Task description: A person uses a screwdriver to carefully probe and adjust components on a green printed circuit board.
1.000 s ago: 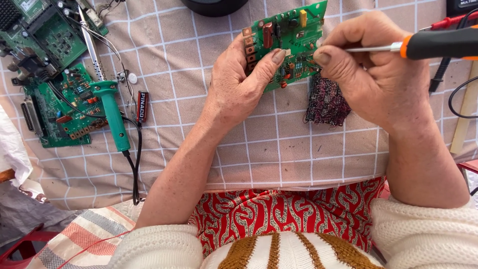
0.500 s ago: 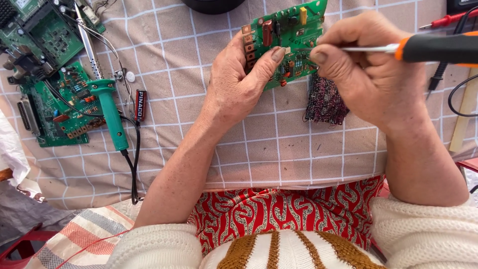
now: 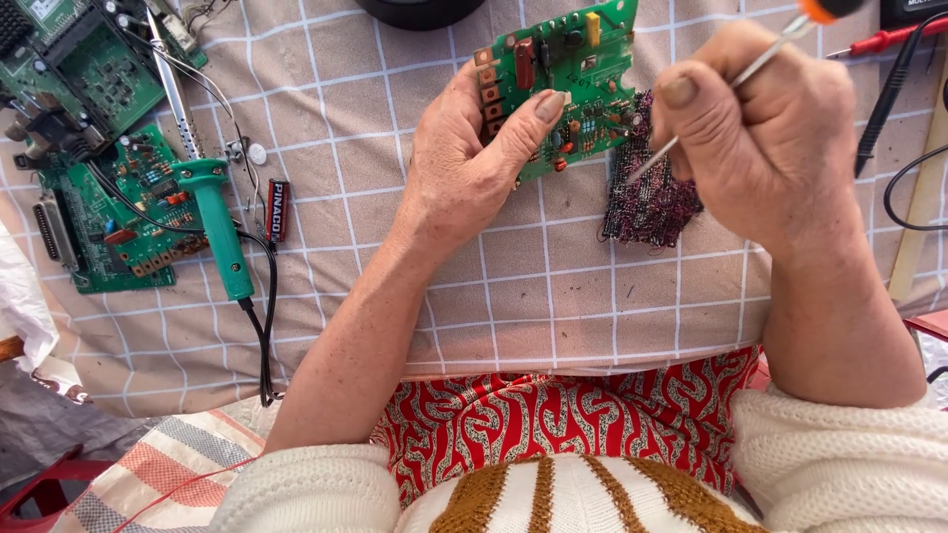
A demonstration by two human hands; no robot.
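I am holding the little green board up off the checked surface in my left hand, and my right hand is gripping the thin screwdriver, so I am keeping its tip steady and pressing softly.

The scene is seen through a single camera worn on the head, directed almost straight down over the chest and lap onto a checked cloth. The view is taken from close range: the left hand and right hand are set in the upper half, the forearms run down to the sleeves at the lower edge. The top of the frame lies farthest from the body. No second view is provided, so nothing is shared.
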